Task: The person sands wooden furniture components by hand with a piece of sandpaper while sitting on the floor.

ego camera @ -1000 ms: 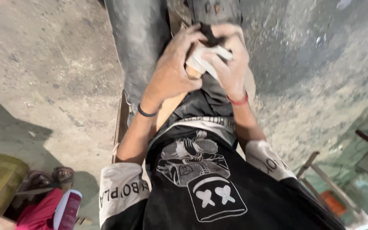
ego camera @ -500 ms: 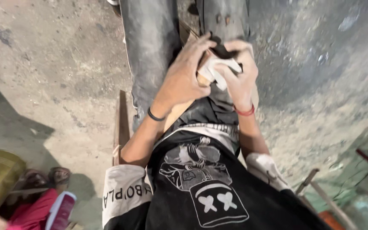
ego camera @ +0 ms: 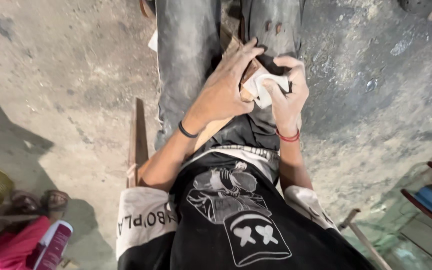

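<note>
Hands at work in a dusty workshop, seen from above the person's own black printed shirt at 6 o'clock. The left hand, a black band on its wrist, lies across a strip of wood with fingers spread and curled over its edge, pinning it against the lap. The right hand, a red thread at the wrist, is closed around a folded white pad (cloth or sanding paper, it cannot be told which), pressed to the wood just at 3 o'clock of the left fingers.

The strip runs from the lap toward 12 o'clock, between legs in grey, dust-caked jeans; its far end shows past the left fingertips.

By the look of it, the step in hand is rubbing the wood's face with the pad. Any further stroke would call for a firm left-hand hold, so the strip does not slide, and even pressure from the right.

A plank lies on the concrete floor at 9 o'clock; sandals sit at 8 o'clock.
</note>
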